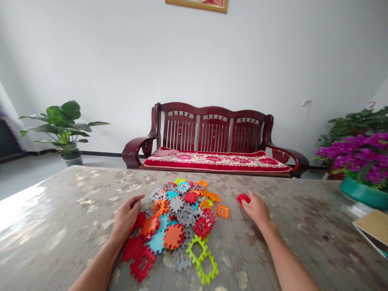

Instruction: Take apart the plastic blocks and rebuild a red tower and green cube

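A heap of plastic interlocking building tiles [176, 205] with notched edges lies in the middle of the table, in red, orange, grey, light blue and lime green. My left hand [127, 215] rests at the heap's left side, beside a dark red tile [139, 221]; its fingers are loosely apart and hold nothing visible. To the right of the heap, my right hand [257, 208] pinches a small red tile [243, 198] between thumb and fingers, low over the table. An orange window tile [223, 211] lies between the heap and that hand.
The patterned tabletop [60, 226] reaches past both arms. A turquoise pot [363, 193] of purple flowers and a stack of books [372, 226] stand at the right. A grey tile [297, 180] lies near the far edge. Behind is a wooden bench [212, 125].
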`<state>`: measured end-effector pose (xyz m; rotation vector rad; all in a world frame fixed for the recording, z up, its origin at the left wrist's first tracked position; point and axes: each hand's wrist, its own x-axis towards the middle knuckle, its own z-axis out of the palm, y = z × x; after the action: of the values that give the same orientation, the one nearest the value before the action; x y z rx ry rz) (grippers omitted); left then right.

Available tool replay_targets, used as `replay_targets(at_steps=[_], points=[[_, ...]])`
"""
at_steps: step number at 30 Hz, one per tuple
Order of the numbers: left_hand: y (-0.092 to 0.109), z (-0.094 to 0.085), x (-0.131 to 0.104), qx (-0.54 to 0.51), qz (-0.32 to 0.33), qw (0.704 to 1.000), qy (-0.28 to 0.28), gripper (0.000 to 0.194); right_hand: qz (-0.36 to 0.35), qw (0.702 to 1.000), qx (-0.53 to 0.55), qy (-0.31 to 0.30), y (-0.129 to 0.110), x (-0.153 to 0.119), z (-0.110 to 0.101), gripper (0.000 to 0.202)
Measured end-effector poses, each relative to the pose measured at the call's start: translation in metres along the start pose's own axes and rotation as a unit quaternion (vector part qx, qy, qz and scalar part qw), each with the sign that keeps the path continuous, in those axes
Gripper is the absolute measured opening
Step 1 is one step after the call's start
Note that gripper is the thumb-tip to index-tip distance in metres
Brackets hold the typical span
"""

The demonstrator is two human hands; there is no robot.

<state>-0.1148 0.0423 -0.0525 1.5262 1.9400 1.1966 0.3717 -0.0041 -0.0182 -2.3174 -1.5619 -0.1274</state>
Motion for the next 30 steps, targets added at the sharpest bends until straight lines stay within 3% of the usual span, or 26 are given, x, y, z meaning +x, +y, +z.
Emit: replay_targets(at_steps=[9,30], points=[[0.011,-0.005,-0.005,0.015,0.006,1.0,0.005,0.046,-0.013,0.998,-0.063,0.0,-0.007,-0.008,0.003,0.051],[0.027,-0.008,-0.014,-0.003,0.005,1.0,0.017,0.047,-0.025,0.995,-0.089,0.03,-0.007,-0.012,0.012,0.047]])
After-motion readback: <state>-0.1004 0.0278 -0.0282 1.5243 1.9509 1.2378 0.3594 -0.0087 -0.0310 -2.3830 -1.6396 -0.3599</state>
